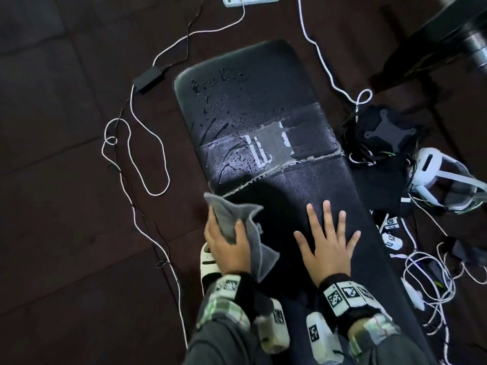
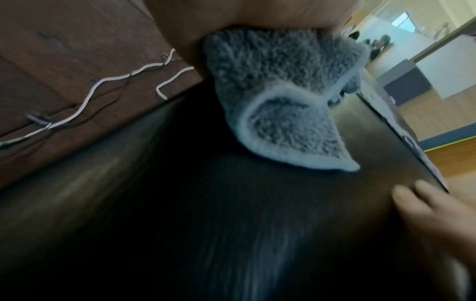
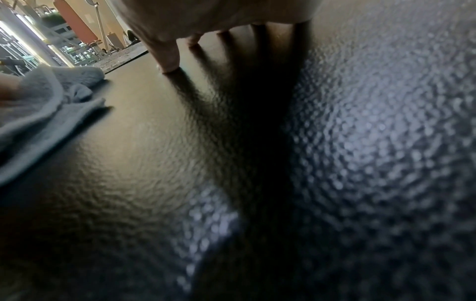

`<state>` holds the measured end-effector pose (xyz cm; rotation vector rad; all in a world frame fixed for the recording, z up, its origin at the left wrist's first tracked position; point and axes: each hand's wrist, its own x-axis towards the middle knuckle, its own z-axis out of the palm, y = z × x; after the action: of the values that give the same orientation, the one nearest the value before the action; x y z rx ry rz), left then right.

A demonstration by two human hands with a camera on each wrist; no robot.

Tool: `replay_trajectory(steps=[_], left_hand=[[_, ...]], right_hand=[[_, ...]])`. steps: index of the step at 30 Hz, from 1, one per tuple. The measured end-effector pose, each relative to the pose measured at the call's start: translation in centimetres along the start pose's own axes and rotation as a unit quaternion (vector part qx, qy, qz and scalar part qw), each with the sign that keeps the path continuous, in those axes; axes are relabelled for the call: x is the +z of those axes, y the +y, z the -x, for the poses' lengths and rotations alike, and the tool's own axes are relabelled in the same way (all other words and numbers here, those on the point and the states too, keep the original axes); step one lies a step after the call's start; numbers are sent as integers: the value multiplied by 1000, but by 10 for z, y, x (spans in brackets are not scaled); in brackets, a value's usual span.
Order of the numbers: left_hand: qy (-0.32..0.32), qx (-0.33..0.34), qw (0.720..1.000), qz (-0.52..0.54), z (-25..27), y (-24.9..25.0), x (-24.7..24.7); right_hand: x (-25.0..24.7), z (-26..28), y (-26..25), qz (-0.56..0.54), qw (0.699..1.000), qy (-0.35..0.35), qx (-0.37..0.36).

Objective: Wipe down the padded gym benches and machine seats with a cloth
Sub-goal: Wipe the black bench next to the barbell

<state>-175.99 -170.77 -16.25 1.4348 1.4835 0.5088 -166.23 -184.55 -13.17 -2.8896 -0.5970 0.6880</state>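
A black padded bench (image 1: 276, 106) runs from the near edge toward the far middle of the head view, standing on a dark brown floor (image 1: 66, 154). The left hand (image 1: 228, 248) grips a grey cloth (image 1: 237, 227) at the bench's left edge, near end: the thumb lies over the top of the fabric and the fingers curl under it, so the cloth is pinched in a bunch, with one corner standing up toward the far side and another hanging down toward the wrist. The left wrist view shows a hemmed corner of the cloth (image 2: 288, 114) touching the padding. The right hand (image 1: 328, 243) lies palm down on the bench just right of the cloth, its fingers (image 1: 326, 214) straight and spread, holding nothing; the right wrist view shows the fingertips (image 3: 168, 59) pressing on the textured padding (image 3: 360, 142). Farther along, water droplets (image 1: 218, 106) and streaks cover the far left part of the bench, around a band with worn white lettering (image 1: 266, 150). White cables (image 1: 147, 143) loop over the floor to the left, beside a black adapter (image 1: 147, 79); a power strip (image 1: 250, 0) lies at the far edge. A white headset (image 1: 437, 177) sits among tangled wires on the right.
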Motion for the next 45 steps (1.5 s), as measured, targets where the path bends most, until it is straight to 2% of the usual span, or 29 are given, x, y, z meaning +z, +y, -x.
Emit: replay_trajectory(steps=[2,4,7,9,11,13,17,20,23,28,30,33,35,38,40,43,45], left_hand=[[-4,8,1000,-6,23,-1,-2],[-6,1,1000,3,25,6,-1],[14,40,999,2,-10,21,6],[28,59,998,-21,-49,35,14],[28,42,998,-40,-80,48,21],[18,42,997,-56,-91,54,23],[-3,140,982,-128,-53,36,17],[-16,164,972,-168,-12,20,12],[-26,155,971,-181,-9,20,13],[31,117,978,-169,-75,53,28],[21,95,975,-199,-93,69,35],[-11,108,950,-293,-97,79,45],[-27,182,917,-353,-92,76,48],[-67,326,851,-406,-78,60,42],[-104,374,822,-416,-66,50,31],[-136,379,812,-423,-55,32,9],[-136,351,834,-404,-58,28,0]], right_hand=[[-2,-1,0,-13,1000,5,1],[-5,-4,1,-28,1000,11,0],[-10,-14,2,-18,999,39,9],[-18,-23,3,-21,997,49,52],[-25,-30,5,-42,993,24,106],[-30,-34,7,-50,991,0,127],[-31,-34,5,-36,990,-37,132],[-34,-34,3,-31,989,-49,136],[-36,-33,1,-24,988,-60,139],[-40,-34,-2,-19,986,-77,145],[-42,-34,-2,-22,986,-81,144],[-42,-36,-1,-22,986,-88,143],[-43,-37,1,-22,985,-90,143],[-43,-36,0,-23,986,-91,140],[-43,-35,-2,-22,986,-93,139],[-43,-33,-4,-19,985,-94,142],[-43,-34,-3,-18,985,-97,142]])
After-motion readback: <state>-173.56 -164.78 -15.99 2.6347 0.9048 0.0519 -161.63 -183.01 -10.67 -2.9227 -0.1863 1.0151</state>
